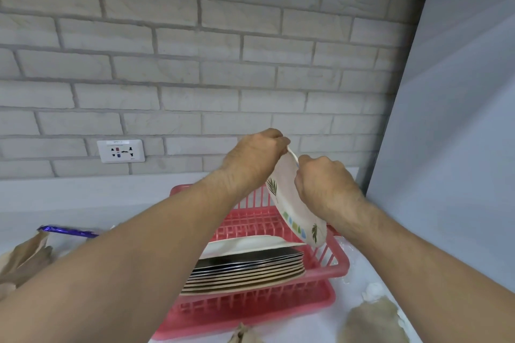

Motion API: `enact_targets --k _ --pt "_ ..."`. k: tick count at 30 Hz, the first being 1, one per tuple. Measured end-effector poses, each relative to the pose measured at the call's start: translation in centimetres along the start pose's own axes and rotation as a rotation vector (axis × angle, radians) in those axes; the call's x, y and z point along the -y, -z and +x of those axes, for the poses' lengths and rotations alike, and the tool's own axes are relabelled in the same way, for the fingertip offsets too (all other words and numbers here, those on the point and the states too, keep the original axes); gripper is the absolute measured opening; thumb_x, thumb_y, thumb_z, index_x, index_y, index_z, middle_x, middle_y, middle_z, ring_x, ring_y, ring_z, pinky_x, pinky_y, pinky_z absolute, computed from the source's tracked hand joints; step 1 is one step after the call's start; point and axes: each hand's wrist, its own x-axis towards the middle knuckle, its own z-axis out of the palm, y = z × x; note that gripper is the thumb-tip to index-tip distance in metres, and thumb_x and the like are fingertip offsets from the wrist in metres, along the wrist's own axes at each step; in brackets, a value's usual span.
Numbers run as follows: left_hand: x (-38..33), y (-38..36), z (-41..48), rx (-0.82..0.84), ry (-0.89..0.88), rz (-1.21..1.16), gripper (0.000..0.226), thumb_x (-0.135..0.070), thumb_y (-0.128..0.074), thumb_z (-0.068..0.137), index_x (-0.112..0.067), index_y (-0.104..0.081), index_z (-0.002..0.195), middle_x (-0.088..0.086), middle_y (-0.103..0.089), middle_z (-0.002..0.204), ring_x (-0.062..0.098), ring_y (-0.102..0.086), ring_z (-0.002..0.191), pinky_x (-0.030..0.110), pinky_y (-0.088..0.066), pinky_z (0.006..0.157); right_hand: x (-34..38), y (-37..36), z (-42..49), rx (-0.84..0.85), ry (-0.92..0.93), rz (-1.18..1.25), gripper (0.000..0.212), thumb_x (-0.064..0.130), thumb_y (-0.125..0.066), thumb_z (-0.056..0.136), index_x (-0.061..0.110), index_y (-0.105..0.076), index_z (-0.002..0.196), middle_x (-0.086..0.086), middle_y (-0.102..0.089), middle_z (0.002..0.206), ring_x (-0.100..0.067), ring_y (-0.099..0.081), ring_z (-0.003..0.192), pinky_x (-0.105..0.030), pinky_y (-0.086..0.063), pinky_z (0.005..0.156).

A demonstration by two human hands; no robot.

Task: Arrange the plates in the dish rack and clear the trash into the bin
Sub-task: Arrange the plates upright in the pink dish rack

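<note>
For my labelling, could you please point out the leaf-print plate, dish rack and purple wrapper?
leaf-print plate [289, 209]: head view, printed side.
dish rack [342, 260]: head view, right rim.
purple wrapper [67, 231]: head view, middle.

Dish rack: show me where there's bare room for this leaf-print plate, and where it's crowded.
Free: the dish rack's rear slots, between the stacked plates and its back wall, under the held leaf-print plate. Also the bare counter strip between the rack and the wall socket. Crowded: the rack's near half, filled by the stack; brown paper at right.
</note>
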Motion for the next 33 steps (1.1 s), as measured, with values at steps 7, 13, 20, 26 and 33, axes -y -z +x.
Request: enact_targets --k 7,13,20,26,33 --pt "0.6 -2.5 0.3 0.138 0.022 -0.092 0.025 -0.018 -0.044 0.101 -0.012 -0.063 0.116 0.0 -0.062 0.114 0.023 -0.061 0.101 0.038 -0.052 0.085 0.5 -1.8 0.1 0.07 -0.065 0.055 0.024 0.002 -0.043 0.093 0.004 -0.05 0.116 -0.013 -0.062 0.101 -0.025 -0.045 0.076 -0.031 -0.04 0.063" --pt "0.7 -3.5 0.3 0.212 0.043 -0.096 0.025 -0.012 -0.044 0.101 -0.007 -0.062 0.117 0.007 -0.061 0.12 0.025 -0.06 0.106 0.04 -0.05 0.091 0.5 -3.1 1.0 0.114 -0.087 0.099 0.022 0.005 -0.041 0.095 0.004 -0.052 0.114 -0.007 -0.056 0.088 -0.024 -0.044 0.076 -0.03 -0.038 0.063" --pt "-0.2 -3.7 1.2 0.356 0.145 -0.252 0.035 -0.021 -0.036 0.104 -0.013 -0.052 0.135 0.002 -0.052 0.138 0.023 -0.05 0.124 0.038 -0.041 0.104 -1.3 -4.2 2.3 0.13 -0.112 0.127 0.016 0.007 -0.042 0.096 0.006 -0.054 0.106 -0.002 -0.044 0.077 -0.022 -0.051 0.077 -0.027 -0.04 0.052" --pt "-0.6 -3.9 1.5 0.413 0.199 -0.353 0.044 -0.027 -0.035 0.104 -0.023 -0.035 0.147 -0.004 -0.034 0.154 0.02 -0.035 0.139 0.033 -0.031 0.114 -2.2 -4.0 2.8 0.112 -0.135 0.217 0.024 0.014 -0.042 0.095 0.01 -0.047 0.119 0.0 -0.042 0.076 -0.019 -0.047 0.068 -0.029 -0.035 0.05" --pt "0.4 -2.8 0.3 0.401 0.246 -0.376 0.031 -0.026 -0.039 0.103 -0.028 -0.051 0.132 0.003 -0.062 0.126 0.023 -0.059 0.113 0.041 -0.048 0.097 -2.2 -3.9 3.1 0.145 -0.122 0.231 0.029 0.023 -0.04 0.094 0.014 -0.048 0.12 0.001 -0.047 0.081 -0.015 -0.047 0.066 -0.029 -0.038 0.051"
